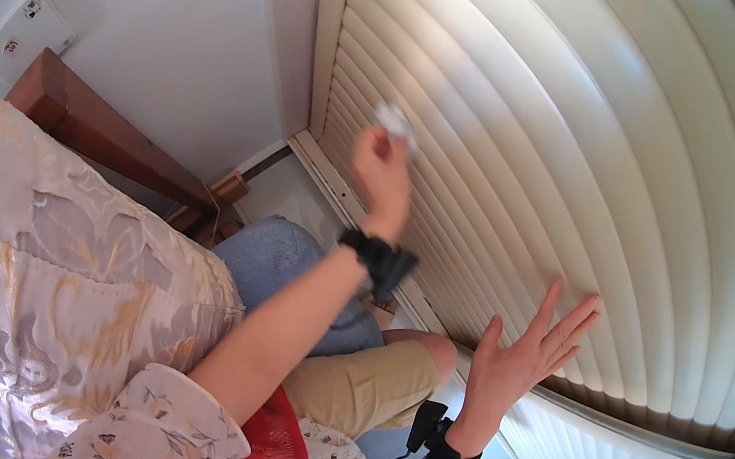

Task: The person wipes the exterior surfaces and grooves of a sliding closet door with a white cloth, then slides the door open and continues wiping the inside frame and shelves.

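Observation:
Before me stands a cream louvred door panel (534, 133) with many horizontal slats. My left hand (383, 178), slightly blurred, pinches a small crumpled white cloth or tissue (395, 124) at the slats. Whether the cloth touches them is hard to tell. My right hand (516, 361) has its fingers spread, and their tips appear to rest against the lower right part of the panel. Black straps with small devices circle my left wrist (377, 260) and my right wrist (448, 448).
A wooden beam-like furniture part (110, 124) and a patterned fabric cover (70, 240) are at the left. A white wall (177, 19) meets the door's frame (327, 28). A floor track (344, 193) runs below the panel. My bent knee (441, 356) is close to it.

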The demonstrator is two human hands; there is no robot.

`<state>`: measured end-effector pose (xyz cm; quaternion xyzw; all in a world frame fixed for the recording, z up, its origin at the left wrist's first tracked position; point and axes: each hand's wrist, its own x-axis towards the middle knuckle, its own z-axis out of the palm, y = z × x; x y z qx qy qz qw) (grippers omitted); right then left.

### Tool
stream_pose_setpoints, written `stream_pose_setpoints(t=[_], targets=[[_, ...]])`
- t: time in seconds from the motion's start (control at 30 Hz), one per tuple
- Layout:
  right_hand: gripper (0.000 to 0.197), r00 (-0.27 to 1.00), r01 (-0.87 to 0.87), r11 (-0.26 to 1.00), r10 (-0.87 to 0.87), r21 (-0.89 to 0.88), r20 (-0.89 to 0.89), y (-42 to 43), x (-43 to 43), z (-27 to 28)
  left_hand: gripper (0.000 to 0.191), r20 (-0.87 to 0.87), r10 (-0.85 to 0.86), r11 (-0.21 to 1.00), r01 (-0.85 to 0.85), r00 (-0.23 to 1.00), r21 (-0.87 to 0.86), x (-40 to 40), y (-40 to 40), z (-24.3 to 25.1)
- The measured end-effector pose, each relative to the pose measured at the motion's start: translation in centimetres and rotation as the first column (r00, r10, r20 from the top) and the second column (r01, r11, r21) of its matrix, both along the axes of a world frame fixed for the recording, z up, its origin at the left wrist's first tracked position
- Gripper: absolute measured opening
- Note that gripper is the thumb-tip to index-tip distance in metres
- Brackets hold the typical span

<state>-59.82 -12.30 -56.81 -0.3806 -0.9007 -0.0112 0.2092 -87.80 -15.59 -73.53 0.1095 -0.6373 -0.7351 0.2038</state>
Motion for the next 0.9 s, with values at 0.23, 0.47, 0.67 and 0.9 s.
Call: stream_pose_setpoints(t=[0.23, 0.47, 0.67, 0.9], targets=[[0.097, 0.999, 0.012, 1.000, -0.012, 0.007, 0.051, 0.0, 0.6, 0.4, 0.016, 0.166, -0.197, 0.975, 0.176, 0.966, 0.134, 1.9, 0.3, -4.7], [0.096, 0.999, -0.038, 0.999, 0.039, -0.026, 0.025, -0.5, 0.1, 1.0, 0.017, 0.275, 0.055, 0.998, -0.059, 0.960, 0.004, -9.2, -3.8, -9.8], [0.091, 1.000, -0.023, 0.999, 0.023, -0.023, 0.001, -0.4, 0.5, 0.7, 0.020, 0.443, -0.082, 0.943, 0.213, 0.893, -0.255, 3.2, 0.8, -8.4], [0.085, 0.998, -0.039, 0.999, 0.039, -0.007, 0.052, 0.4, 0.8, 0.8, 0.020, 0.388, -0.259, 0.940, 0.323, 0.885, -0.109, 4.2, 0.6, -8.2]])
